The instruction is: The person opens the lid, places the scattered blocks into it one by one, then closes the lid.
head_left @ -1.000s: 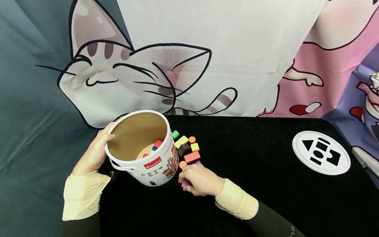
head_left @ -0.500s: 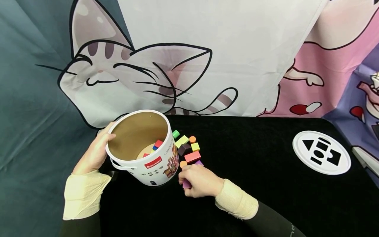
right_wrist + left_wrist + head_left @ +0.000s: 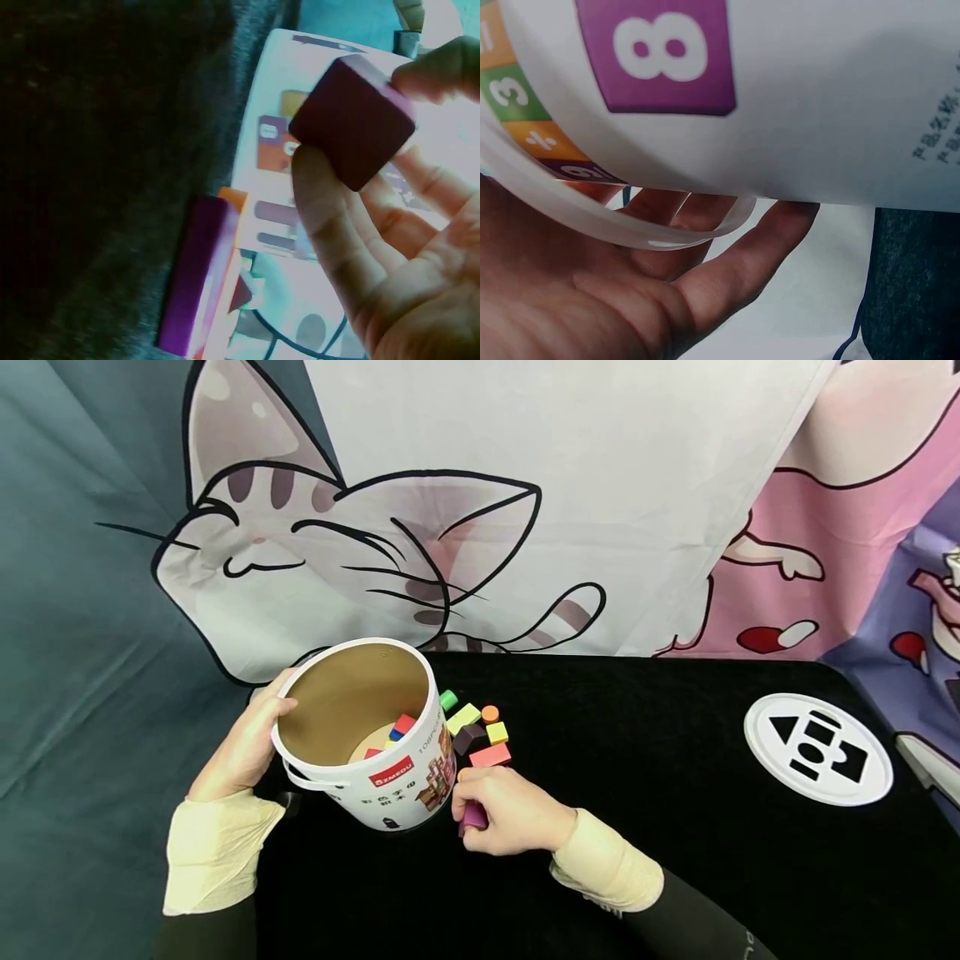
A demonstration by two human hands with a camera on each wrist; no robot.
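A white bucket [image 3: 367, 793] with printed sides stands tilted on the black table, its mouth toward me. My left hand [image 3: 242, 747] grips its rim from the left, thumb over the edge and fingers along the outer wall. In the left wrist view the bucket's plastic handle [image 3: 660, 241] crosses that hand. Between thumb and fingers my right hand [image 3: 513, 814] pinches a purple block [image 3: 352, 124], just right of the bucket. Beyond that hand lie a red block [image 3: 491, 755], a dark block [image 3: 470, 739] and several others. Inside the bucket a red block [image 3: 403, 723] shows among other pieces.
A long purple block [image 3: 191, 277] lies beside the bucket in the right wrist view. Near the pile's far end sits a green cylinder [image 3: 448, 700]. The white lid [image 3: 843, 792] with shaped cutouts lies far right. A printed cloth [image 3: 637, 527] hangs behind the table.
The right hand, pinching the purple block, has shifted slightly upward in view and covers more of the orange round piece and the other purple block. The left hand keeps its grip on the bucket.
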